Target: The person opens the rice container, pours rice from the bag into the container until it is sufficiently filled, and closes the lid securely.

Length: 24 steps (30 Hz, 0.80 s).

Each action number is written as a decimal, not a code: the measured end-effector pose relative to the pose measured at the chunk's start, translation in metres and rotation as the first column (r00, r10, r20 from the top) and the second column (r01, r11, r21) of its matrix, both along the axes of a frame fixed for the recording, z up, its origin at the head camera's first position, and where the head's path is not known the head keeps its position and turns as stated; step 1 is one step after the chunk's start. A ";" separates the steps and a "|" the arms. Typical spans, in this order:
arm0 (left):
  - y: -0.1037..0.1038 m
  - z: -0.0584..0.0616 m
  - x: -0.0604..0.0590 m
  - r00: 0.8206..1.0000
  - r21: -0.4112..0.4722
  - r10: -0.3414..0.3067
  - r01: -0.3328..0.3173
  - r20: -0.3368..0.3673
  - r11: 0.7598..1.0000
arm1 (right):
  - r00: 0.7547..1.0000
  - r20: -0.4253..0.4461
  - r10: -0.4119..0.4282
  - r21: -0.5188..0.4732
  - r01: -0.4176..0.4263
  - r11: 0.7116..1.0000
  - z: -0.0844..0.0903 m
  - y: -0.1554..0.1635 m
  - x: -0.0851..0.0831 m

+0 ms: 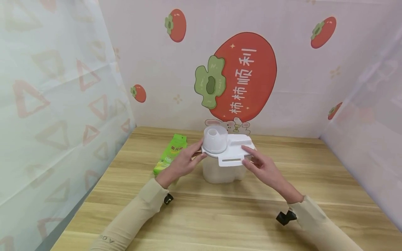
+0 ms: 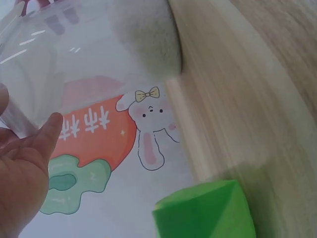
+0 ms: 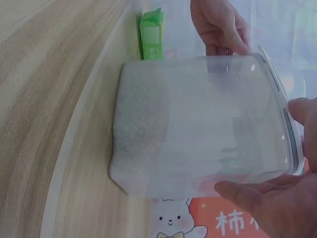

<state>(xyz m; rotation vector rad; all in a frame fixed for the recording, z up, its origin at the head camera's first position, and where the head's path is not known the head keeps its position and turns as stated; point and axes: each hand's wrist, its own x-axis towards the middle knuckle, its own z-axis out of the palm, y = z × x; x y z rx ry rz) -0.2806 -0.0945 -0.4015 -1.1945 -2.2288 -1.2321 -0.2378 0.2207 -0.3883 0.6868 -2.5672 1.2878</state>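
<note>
A person in beige sleeves steadies a clear plastic storage container with a white lid (image 1: 226, 153) near the back of a light wooden table (image 1: 220, 216), just in front of a backdrop printed with a large red persimmon (image 1: 242, 75). The left hand (image 1: 182, 164) meets the container from its left side, fingers nearly straight and lying against the lid's rim beside the round white spout cup (image 1: 215, 139); the right hand (image 1: 262, 165) comes in from the opposite side, fingers extended along the lid's right edge, gripping nothing. The container sits between the two hands, about equally near each, its lid's longer side running left to right. Its lower part holds a pale, grainy fill (image 3: 141, 134). A green packet (image 1: 171, 153) lies just left of the container, behind the left hand.
</note>
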 end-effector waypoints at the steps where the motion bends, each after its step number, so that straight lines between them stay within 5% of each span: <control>1: 0.000 -0.001 -0.001 1.000 -0.002 0.017 -0.017 -0.011 1.000 | 1.000 -0.008 -0.010 0.002 0.010 1.000 0.000 -0.001 0.001; 7: 0.002 -0.003 -0.003 0.997 -0.012 0.082 -0.082 0.002 0.997 | 0.998 -0.032 -0.061 -0.002 0.061 0.998 0.000 -0.007 0.004; 12: 0.011 -0.002 0.003 0.988 -0.056 0.103 -0.098 0.112 0.994 | 0.995 -0.048 -0.093 0.003 0.093 0.996 0.002 -0.012 0.006; 15: 0.022 -0.002 0.009 0.963 -0.087 0.152 -0.136 0.224 0.987 | 0.994 -0.049 -0.099 0.000 0.099 0.995 0.009 -0.018 0.013; 18: 0.035 -0.004 0.015 0.917 -0.095 0.234 -0.215 0.324 0.972 | 0.994 -0.041 -0.101 -0.021 0.100 0.995 0.011 -0.020 0.016; 22: 0.048 -0.008 0.019 0.875 -0.040 0.309 -0.318 0.373 0.947 | 0.994 -0.037 -0.107 -0.034 0.106 0.994 0.001 -0.017 0.009; 24: 0.051 -0.010 0.018 0.873 -0.011 0.315 -0.335 0.372 0.942 | 0.993 -0.047 -0.110 -0.037 0.108 0.993 -0.002 -0.016 0.007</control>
